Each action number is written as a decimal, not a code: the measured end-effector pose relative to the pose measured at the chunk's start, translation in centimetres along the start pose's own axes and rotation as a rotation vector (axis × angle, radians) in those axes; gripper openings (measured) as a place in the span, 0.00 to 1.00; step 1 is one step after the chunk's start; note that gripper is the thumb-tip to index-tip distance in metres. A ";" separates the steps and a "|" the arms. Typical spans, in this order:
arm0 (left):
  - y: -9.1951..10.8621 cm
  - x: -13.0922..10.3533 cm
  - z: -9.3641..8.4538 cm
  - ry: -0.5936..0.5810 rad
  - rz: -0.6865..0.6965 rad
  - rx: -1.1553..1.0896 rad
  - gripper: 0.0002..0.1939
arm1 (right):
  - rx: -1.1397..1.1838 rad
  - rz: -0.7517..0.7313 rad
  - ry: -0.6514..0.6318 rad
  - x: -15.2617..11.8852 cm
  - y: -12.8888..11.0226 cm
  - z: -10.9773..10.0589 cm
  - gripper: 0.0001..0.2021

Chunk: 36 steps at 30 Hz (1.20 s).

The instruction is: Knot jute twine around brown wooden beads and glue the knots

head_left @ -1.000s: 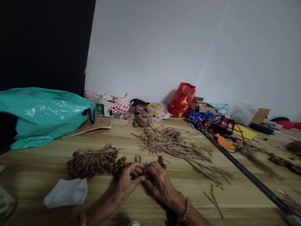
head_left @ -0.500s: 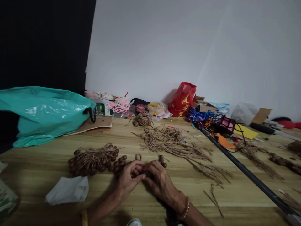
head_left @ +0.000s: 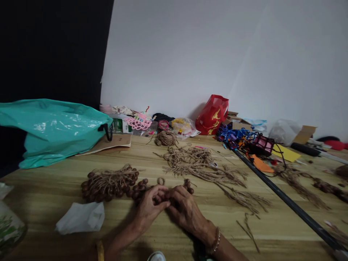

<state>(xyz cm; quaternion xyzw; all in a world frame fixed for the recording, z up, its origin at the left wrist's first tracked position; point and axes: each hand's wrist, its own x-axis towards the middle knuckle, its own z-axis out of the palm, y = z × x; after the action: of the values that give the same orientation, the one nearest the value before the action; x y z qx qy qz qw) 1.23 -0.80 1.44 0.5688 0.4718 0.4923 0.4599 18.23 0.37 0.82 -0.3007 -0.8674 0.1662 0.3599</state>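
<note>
L hand [head_left: 152,203] & R hand [head_left: 188,210] meet at bent fingertips, can't tell what's pinched, it's hidden btwn them; small loop of tan twine [head_left: 161,181] just beyond; small cluster of round, glossy dark-brown beads [head_left: 188,186] just past R hand; bigger beads-&-tan-string bunch [head_left: 108,188] to L of hands, on pale wood-grain desk [head_left: 277,239]

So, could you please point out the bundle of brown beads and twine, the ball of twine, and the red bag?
Bundle of brown beads and twine [head_left: 108,184], head view: its middle.
Ball of twine [head_left: 165,138], head view: its middle.
Red bag [head_left: 211,117], head view: its front side.
</note>
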 end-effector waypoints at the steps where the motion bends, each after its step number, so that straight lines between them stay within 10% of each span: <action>1: -0.1 0.0 0.0 -0.005 0.005 0.005 0.15 | 0.003 0.000 0.005 0.0 0.1 0.0 0.10; 36: -0.8 0.1 0.1 -0.005 -0.021 0.076 0.14 | 0.001 0.013 0.061 -0.1 0.6 0.2 0.05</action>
<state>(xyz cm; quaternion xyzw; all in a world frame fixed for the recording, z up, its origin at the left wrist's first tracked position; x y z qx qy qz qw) 1.23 -0.56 0.63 0.5820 0.4950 0.4679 0.4442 18.41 0.79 0.32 -0.3113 -0.8539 0.1595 0.3853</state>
